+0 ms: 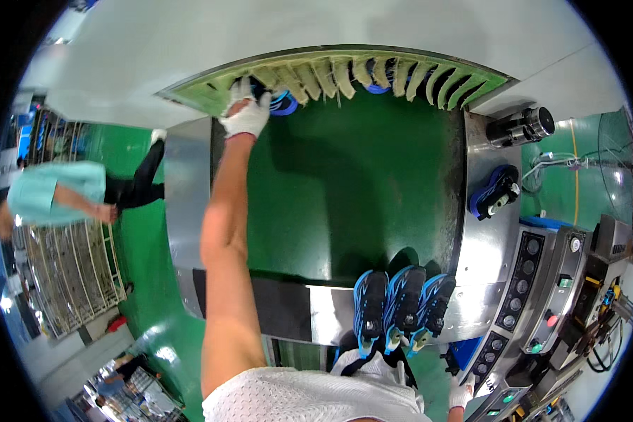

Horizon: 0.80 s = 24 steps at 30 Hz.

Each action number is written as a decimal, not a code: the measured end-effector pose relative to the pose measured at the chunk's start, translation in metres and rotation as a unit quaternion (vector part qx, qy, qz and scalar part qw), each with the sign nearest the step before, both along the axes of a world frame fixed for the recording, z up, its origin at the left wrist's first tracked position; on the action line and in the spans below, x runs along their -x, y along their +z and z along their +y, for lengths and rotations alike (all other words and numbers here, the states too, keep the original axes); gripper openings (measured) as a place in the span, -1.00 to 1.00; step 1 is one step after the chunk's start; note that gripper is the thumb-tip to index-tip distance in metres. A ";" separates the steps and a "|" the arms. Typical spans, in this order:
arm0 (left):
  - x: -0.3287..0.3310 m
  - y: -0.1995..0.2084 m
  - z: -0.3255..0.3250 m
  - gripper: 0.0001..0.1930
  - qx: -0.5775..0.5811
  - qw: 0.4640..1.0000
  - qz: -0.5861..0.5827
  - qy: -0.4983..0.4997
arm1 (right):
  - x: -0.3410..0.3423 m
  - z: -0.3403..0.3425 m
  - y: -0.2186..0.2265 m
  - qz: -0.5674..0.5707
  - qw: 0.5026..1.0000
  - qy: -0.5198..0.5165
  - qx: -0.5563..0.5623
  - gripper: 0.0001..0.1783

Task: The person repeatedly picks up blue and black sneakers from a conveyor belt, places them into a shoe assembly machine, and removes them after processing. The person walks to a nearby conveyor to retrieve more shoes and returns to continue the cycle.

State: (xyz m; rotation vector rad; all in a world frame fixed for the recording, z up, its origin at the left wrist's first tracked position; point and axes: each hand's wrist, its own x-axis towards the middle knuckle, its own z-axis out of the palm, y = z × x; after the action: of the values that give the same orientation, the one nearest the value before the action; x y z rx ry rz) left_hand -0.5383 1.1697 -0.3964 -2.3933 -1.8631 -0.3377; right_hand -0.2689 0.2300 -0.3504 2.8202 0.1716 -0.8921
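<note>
My left hand [247, 112], in a white knit glove, reaches far across the green conveyor belt [344, 190] to a fringed curtain [337, 74]. Its fingers are around a dark shoe [259, 88] at the curtain's left end, partly hidden by the hand. A blue-soled shoe [284, 104] lies beside it under the fringe, and another blue sole [378, 89] shows farther right. My right hand [460, 392], also gloved, is low at the right, next to a blue panel [465, 352] and a small black part; its grip is unclear.
Three black-and-blue shoes [404, 302] stand side by side on the near metal edge. On the right ledge are a single shoe [496, 191] and a dark metal flask [520, 127]. A control panel [520, 281] stands at right. A person in a teal shirt [56, 193] is at left, near racks [70, 271].
</note>
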 end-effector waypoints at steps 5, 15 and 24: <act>0.019 -0.025 0.028 -0.42 0.019 0.996 -0.081 -0.039 | 0.026 -0.004 0.000 0.020 0.993 -0.055 0.104 -0.26; 0.010 0.004 -0.193 -0.69 0.118 0.953 -0.215 -0.177 | 0.013 0.175 0.074 0.031 0.968 0.009 -0.250 -0.23; -0.188 0.167 -0.562 -0.78 0.322 0.674 -0.237 -0.621 | 0.021 0.210 0.115 -0.093 0.882 0.186 -0.422 -0.28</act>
State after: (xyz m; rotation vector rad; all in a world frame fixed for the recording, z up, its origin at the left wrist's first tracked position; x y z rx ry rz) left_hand -0.3502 0.6076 -0.2290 -4.0187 0.1294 -0.4118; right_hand -0.2897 0.4403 -0.2350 3.3861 1.3129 -0.5162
